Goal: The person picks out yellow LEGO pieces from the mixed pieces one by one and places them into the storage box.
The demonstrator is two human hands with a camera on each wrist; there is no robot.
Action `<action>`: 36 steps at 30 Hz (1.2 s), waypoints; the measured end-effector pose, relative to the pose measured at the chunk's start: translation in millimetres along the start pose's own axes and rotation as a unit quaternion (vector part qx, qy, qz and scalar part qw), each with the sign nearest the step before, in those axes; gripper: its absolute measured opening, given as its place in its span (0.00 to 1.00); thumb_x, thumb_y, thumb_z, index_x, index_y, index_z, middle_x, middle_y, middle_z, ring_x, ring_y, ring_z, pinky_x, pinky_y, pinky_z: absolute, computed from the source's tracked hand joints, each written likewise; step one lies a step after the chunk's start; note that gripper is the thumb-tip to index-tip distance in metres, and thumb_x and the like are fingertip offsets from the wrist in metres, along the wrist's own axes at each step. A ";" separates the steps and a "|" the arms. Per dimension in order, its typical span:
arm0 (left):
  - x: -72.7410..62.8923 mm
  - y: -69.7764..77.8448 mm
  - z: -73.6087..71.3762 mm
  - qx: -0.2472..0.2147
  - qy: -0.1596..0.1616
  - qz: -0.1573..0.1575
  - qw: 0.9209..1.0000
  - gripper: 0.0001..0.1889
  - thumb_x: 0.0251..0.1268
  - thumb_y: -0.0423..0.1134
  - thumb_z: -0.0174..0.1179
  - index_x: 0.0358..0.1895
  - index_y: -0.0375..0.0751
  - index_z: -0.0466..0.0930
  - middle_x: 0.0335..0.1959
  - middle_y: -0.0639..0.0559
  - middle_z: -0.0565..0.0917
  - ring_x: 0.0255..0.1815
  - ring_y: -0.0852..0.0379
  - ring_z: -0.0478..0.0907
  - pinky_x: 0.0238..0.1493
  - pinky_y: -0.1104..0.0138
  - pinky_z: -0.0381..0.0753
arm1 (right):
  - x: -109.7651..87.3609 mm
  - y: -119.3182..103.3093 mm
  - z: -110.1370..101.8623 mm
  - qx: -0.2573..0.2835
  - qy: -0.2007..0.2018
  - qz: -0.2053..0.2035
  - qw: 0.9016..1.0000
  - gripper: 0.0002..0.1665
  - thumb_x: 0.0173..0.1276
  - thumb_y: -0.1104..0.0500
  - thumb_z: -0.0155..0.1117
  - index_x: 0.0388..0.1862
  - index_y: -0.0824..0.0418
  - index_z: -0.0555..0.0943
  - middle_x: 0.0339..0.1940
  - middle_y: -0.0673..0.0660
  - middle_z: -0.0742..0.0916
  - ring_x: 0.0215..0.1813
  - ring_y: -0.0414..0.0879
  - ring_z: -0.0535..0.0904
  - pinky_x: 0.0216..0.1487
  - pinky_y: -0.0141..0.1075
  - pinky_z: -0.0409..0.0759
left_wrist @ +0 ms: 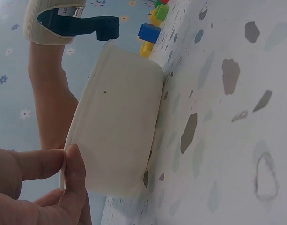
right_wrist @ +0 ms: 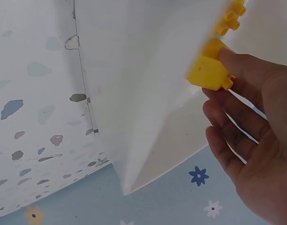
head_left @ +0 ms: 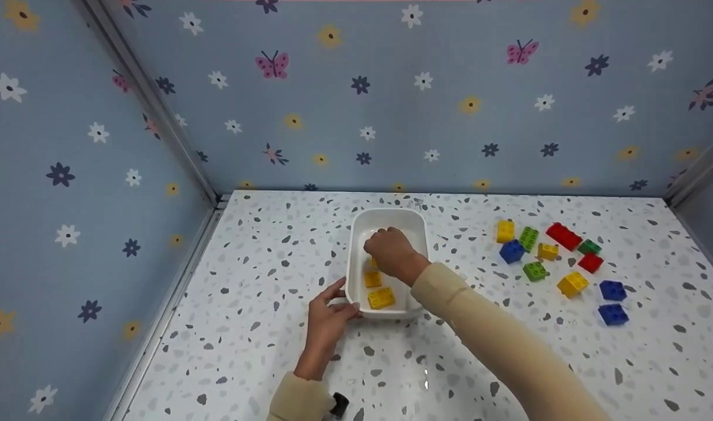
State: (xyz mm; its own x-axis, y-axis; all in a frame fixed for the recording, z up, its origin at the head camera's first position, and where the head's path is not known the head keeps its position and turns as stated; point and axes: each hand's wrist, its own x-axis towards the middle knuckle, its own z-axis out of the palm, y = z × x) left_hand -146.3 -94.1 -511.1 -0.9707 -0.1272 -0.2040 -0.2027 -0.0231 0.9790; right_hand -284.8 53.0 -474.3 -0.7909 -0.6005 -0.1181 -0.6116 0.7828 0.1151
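Observation:
A white plastic bin (head_left: 390,215) sits on the speckled table. My left hand (head_left: 326,320) pinches its near left rim between thumb and fingers, as the left wrist view shows. My right hand (head_left: 393,250) reaches down inside the bin's far half. Between its thumb and fingers it holds a yellow toy brick (right_wrist: 208,70), mostly covered by the hand in the head view. Nearer the front of the bin lie a small yellow brick (head_left: 372,279) and a larger yellow brick (head_left: 381,298).
To the right of the bin several loose bricks are scattered, among them a red brick (head_left: 564,235), a blue brick (head_left: 512,251), a light green brick (head_left: 534,271) and a yellow brick (head_left: 572,284). Patterned blue wall panels (head_left: 391,117) stand behind and at the sides of the table.

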 end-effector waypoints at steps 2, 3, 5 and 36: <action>0.3 0.0 0.0 -0.005 -0.004 0.008 1.000 0.34 0.66 0.21 0.64 0.76 0.27 0.69 0.58 0.31 0.77 0.41 0.52 0.87 0.45 0.63 0.92 | -0.5 1.1 1.4 -0.003 -0.001 -0.005 1.000 0.13 0.76 0.61 0.69 0.56 0.60 0.89 0.47 0.59 0.92 0.49 0.53 0.86 0.65 0.46 0.84; 0.6 -0.3 0.1 -0.006 -0.005 0.010 1.000 0.34 0.65 0.21 0.64 0.76 0.26 0.69 0.58 0.31 0.77 0.40 0.53 0.87 0.44 0.63 0.92 | -0.8 1.8 2.0 -0.001 -0.001 -0.008 1.000 0.13 0.76 0.62 0.69 0.56 0.60 0.89 0.47 0.59 0.91 0.49 0.54 0.86 0.64 0.46 0.85; 1.0 -1.3 0.4 -0.008 -0.006 0.014 1.000 0.34 0.65 0.20 0.64 0.75 0.26 0.69 0.57 0.30 0.77 0.40 0.52 0.87 0.44 0.64 0.92 | -1.4 2.8 3.2 0.004 -0.001 -0.013 1.000 0.12 0.76 0.63 0.68 0.55 0.60 0.89 0.47 0.59 0.91 0.50 0.54 0.87 0.63 0.47 0.85; 1.6 -1.5 1.9 0.011 0.007 0.007 1.000 0.34 0.65 0.21 0.65 0.76 0.28 0.70 0.59 0.32 0.77 0.44 0.51 0.87 0.47 0.61 0.92 | -28.1 19.4 -4.5 0.052 0.031 -0.016 0.998 0.18 0.67 0.60 0.78 0.55 0.60 0.91 0.50 0.56 0.92 0.52 0.53 0.86 0.67 0.48 0.83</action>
State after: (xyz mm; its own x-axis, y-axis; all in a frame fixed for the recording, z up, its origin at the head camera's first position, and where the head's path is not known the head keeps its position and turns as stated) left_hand -147.7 -92.3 -512.9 -0.9715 -0.1420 -0.1898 -0.1918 0.0002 0.9814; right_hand -274.5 84.3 -464.3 -0.7724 -0.6325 -0.0584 -0.6339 0.7734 0.0079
